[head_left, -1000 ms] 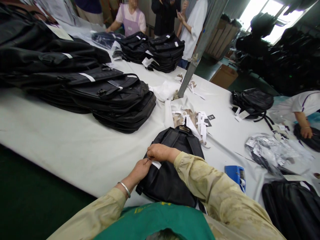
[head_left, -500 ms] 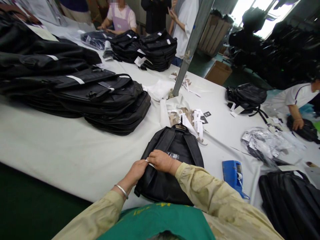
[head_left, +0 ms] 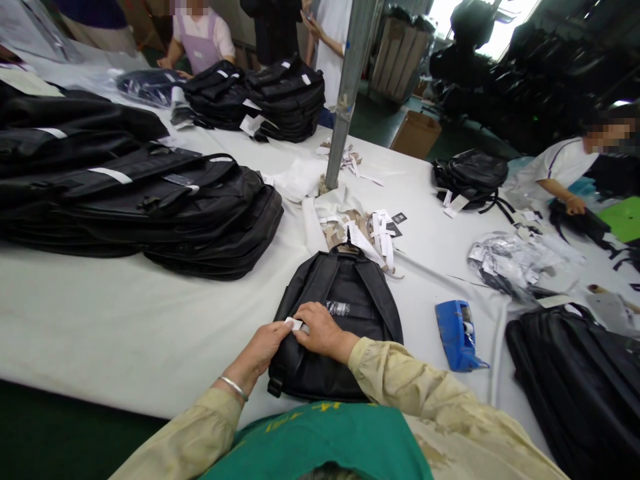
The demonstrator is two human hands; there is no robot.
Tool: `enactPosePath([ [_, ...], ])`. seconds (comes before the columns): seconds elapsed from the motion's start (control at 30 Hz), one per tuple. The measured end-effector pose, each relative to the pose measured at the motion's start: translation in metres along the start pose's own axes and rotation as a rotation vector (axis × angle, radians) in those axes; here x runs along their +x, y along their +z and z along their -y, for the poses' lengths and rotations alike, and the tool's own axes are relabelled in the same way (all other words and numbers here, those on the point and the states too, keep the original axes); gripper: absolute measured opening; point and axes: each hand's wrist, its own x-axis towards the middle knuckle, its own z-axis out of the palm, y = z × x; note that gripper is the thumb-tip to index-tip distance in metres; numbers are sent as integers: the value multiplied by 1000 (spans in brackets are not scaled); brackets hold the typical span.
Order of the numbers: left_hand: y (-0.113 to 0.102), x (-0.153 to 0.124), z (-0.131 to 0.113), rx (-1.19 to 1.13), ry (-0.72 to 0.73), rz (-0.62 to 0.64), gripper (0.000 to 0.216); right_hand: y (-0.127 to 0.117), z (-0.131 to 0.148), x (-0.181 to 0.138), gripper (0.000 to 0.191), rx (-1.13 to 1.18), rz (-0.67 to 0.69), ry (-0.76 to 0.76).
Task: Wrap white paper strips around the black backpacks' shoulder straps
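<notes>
Broadly, the long white cloth-covered table [head_left: 100,320] filled the view, its near edge running just below my arms, with bare cloth to the left of my hands. A stack of flat black bags [head_left: 165,207] lay well off to the left, and another black bag [head_left: 575,380] sat at the right edge. Between them, straight ahead of me, the black leather backpack [head_left: 345,307] lay flat, straps up, its bottom near the table's edge. A blue tape dispenser [head_left: 455,333] rested just to its right. My left hand [head_left: 263,347] and right hand [head_left: 320,330] met on the backpack, fingertips pinched together on a small white paper tag [head_left: 295,325].
</notes>
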Motion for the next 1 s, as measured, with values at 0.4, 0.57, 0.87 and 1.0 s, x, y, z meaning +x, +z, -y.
enactPosePath([
  [0.4,7,-1,-15,-14,-116,-53,41,-4,17,5,26,-60,98,255],
  [0.57,6,-3,-18,49,-99,-23,36,0,13,6,34,-13,45,265],
  [0.87,6,2,-20,99,-114,-44,17,-4,8,9,26,-151,90,134],
  [1.0,7,11,-13,146,-125,-155,10,-1,-2,-6,32,-280,15,-3],
])
